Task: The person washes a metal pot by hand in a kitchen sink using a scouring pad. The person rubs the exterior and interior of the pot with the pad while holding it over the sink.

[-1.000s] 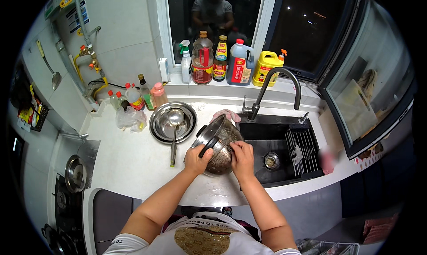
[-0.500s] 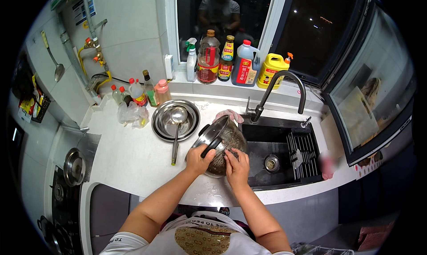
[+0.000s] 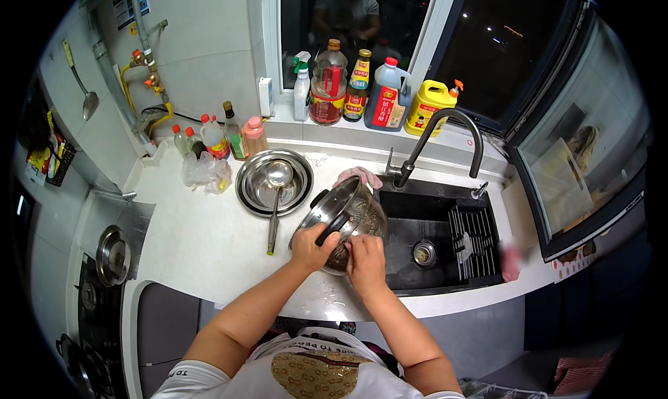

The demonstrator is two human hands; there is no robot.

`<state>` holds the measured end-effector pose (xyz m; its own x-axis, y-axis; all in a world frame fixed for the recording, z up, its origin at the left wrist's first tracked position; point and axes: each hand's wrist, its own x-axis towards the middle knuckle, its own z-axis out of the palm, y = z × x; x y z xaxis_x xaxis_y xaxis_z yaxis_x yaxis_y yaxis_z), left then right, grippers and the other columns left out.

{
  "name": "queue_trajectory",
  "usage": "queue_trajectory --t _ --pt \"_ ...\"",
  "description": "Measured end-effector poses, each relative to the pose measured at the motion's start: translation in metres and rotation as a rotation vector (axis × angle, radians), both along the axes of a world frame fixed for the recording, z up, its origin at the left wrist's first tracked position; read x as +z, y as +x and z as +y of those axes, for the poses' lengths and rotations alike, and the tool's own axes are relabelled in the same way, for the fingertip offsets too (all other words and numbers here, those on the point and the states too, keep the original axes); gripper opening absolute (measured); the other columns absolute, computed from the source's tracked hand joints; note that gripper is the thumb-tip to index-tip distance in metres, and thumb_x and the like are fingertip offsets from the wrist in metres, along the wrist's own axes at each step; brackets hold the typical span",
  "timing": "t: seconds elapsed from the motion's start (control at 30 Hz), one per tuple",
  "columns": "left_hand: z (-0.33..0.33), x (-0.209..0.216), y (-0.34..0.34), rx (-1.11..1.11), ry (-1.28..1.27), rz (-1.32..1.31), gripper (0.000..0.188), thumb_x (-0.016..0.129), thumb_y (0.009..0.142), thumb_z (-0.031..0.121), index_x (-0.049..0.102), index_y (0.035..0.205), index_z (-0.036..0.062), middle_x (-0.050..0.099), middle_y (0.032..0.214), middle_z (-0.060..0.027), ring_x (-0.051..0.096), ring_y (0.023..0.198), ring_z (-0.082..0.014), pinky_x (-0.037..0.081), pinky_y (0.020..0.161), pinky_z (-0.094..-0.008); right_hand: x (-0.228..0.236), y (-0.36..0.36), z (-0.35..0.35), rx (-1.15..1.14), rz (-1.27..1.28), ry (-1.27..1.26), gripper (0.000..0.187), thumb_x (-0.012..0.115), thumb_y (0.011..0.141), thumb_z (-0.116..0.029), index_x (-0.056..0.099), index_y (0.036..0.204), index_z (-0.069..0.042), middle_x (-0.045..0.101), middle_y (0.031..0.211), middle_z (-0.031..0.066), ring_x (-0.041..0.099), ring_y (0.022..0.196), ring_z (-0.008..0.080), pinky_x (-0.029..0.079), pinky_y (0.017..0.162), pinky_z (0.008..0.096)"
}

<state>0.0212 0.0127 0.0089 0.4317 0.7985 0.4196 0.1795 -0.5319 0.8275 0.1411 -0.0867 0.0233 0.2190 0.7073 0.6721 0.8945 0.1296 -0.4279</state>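
Note:
A steel pot [image 3: 365, 218] with black side handles is tipped on its side on the counter, by the sink's left edge. Its stained, brownish outer bottom faces right. My left hand [image 3: 309, 249] is closed around the near black handle [image 3: 332, 228]. Against the stained bottom presses my right hand [image 3: 367, 261], its fingers curled together; whatever they hold, if anything, is hidden. Behind the pot lies a crumpled pink cloth [image 3: 360, 174]. To the left, a steel ladle [image 3: 280, 175] rests in nested steel bowls [image 3: 243, 194], its handle hanging over the near rim.
A black sink [image 3: 407, 267] with a drain rack [image 3: 473, 239] and a tall dark faucet [image 3: 479, 148] lies to the right. Several bottles stand on the windowsill [image 3: 285, 130]; more sit at the back left beside a plastic bag [image 3: 205, 174]. An open window sash [image 3: 577, 155] hangs far right.
My right hand's fingers have curled in and shifted slightly left across the pot's bottom. My left hand keeps its hold on the handle. The view has moved slightly.

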Motion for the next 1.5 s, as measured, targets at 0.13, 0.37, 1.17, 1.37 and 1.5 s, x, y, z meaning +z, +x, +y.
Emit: queue_trajectory --t 0.13,0.37,1.17,1.37,1.5 --pt "0.003 -0.007 0.000 -0.011 -0.002 0.010 0.057 0.056 0.085 0.053 0.051 0.064 0.0004 0.052 0.058 -0.0225 0.055 0.055 -0.0418 0.041 0.051 -0.0455 0.014 0.024 0.018 -0.131 -0.042 -0.040 0.016 0.064 0.080 -0.002 0.062 0.095 -0.001 0.056 0.089 0.0141 0.054 0.086 0.0329 0.047 0.073 0.0402" --pt "0.003 -0.005 -0.002 -0.035 -0.011 -0.012 0.057 0.056 0.085 0.053 0.051 0.064 0.0005 0.052 0.058 -0.0210 0.055 0.055 -0.0400 0.041 0.051 -0.0438 0.008 0.023 0.017 -0.079 -0.020 -0.024 0.013 0.063 0.079 0.001 0.060 0.091 -0.001 0.056 0.090 0.0156 0.053 0.084 0.0345 0.045 0.074 0.0429" --pt "0.007 -0.010 -0.009 -0.074 -0.013 -0.062 0.060 0.056 0.084 0.056 0.050 0.064 0.0005 0.048 0.053 -0.0170 0.052 0.049 -0.0338 0.039 0.048 -0.0392 -0.004 0.010 0.014 -0.016 -0.039 0.027 0.020 0.061 0.072 0.006 0.058 0.091 -0.001 0.055 0.091 0.0155 0.052 0.087 0.0339 0.045 0.075 0.0409" --pt "0.010 -0.008 -0.006 -0.098 -0.026 -0.053 0.059 0.057 0.084 0.055 0.051 0.063 0.0003 0.051 0.054 -0.0169 0.052 0.049 -0.0331 0.040 0.049 -0.0388 0.007 0.018 0.022 -0.087 0.026 0.003 0.023 0.062 0.072 0.004 0.060 0.094 -0.001 0.054 0.090 0.0147 0.052 0.086 0.0333 0.046 0.075 0.0409" --pt "0.006 -0.010 -0.010 -0.089 -0.007 -0.092 0.056 0.058 0.084 0.053 0.052 0.065 0.0005 0.052 0.055 -0.0169 0.054 0.050 -0.0327 0.041 0.049 -0.0390 -0.006 -0.003 0.007 -0.015 0.044 0.014 0.014 0.064 0.077 0.002 0.060 0.090 -0.003 0.056 0.089 0.0144 0.052 0.084 0.0343 0.046 0.073 0.0421"
